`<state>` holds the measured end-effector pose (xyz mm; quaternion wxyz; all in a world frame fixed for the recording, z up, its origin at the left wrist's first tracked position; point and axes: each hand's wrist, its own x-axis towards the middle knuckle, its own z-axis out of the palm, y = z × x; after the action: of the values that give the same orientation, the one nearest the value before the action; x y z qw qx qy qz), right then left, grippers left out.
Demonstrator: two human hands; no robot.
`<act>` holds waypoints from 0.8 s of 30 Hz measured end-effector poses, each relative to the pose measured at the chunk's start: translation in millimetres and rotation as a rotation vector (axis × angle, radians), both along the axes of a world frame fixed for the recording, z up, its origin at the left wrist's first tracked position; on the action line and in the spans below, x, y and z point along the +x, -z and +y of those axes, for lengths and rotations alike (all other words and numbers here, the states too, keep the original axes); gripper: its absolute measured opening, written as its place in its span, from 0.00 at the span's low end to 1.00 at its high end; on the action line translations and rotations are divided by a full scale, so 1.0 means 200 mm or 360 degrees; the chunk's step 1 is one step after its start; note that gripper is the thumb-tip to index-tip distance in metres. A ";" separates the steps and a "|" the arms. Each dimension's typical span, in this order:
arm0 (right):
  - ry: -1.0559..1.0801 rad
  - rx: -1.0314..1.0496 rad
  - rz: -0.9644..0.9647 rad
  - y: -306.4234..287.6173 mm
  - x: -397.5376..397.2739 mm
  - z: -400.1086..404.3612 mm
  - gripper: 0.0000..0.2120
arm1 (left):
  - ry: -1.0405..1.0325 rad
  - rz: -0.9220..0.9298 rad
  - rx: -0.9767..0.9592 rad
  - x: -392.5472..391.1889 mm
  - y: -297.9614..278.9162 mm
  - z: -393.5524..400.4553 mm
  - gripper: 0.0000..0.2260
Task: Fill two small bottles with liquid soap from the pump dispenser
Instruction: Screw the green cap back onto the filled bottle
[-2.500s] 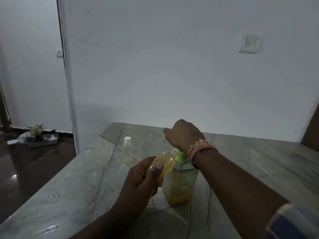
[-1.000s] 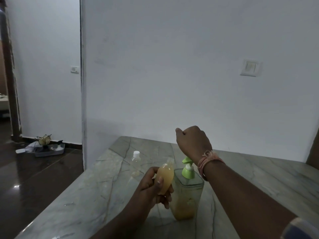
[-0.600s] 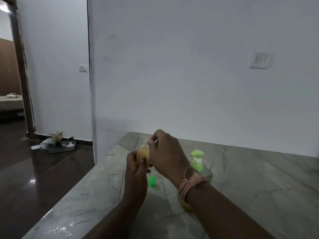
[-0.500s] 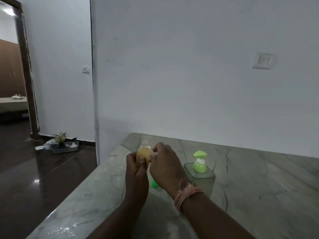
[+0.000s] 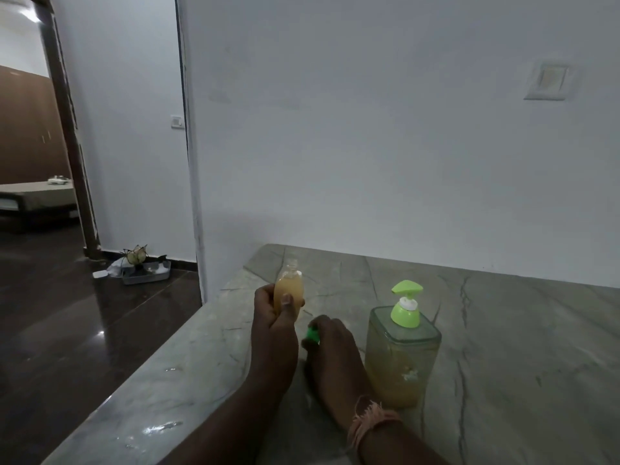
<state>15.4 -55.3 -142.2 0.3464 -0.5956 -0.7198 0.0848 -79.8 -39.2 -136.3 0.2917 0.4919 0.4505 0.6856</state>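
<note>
Now the left hand (image 5: pixel 273 325) grips the small bottle (image 5: pixel 288 294) upright, left of the pump dispenser (image 5: pixel 401 355), neck open. Just below and right of that neck, the right hand (image 5: pixel 330 344) pinches the green cap (image 5: pixel 312 335) at the marble tabletop (image 5: pixel 520 347); capping likely means lifting it up-left onto the vertical neck.

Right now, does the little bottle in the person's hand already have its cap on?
No: the small bottle held by the left hand has an open neck, while the right hand touches a green cap.
</note>
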 end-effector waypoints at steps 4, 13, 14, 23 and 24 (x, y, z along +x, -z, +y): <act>-0.0090 0.0196 0.0319 -0.05 0.01 -0.04 0.19 | 0.0059 0.0048 -0.0005 0.01 0.00 0.00 0.08; -0.0067 0.0621 0.0423 -0.21 -0.03 -0.10 0.15 | 0.0215 0.0099 0.0002 -0.01 0.00 -0.01 0.10; -0.0070 0.0669 0.0340 -0.24 -0.03 -0.11 0.16 | 0.0232 0.0090 0.0003 -0.01 0.00 -0.01 0.10; -0.0028 0.0436 0.0152 -0.60 0.05 -0.09 0.21 | 0.0309 0.0015 0.0042 0.02 -0.03 -0.03 0.18; -0.0029 0.0411 0.0093 -0.64 0.06 -0.09 0.17 | 0.0319 0.0015 0.0058 0.02 -0.03 -0.03 0.18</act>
<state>27.5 -72.4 -13.6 0.4401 -0.5367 -0.7198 0.0119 -74.9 -45.9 -130.0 0.3477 0.5429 0.3877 0.6588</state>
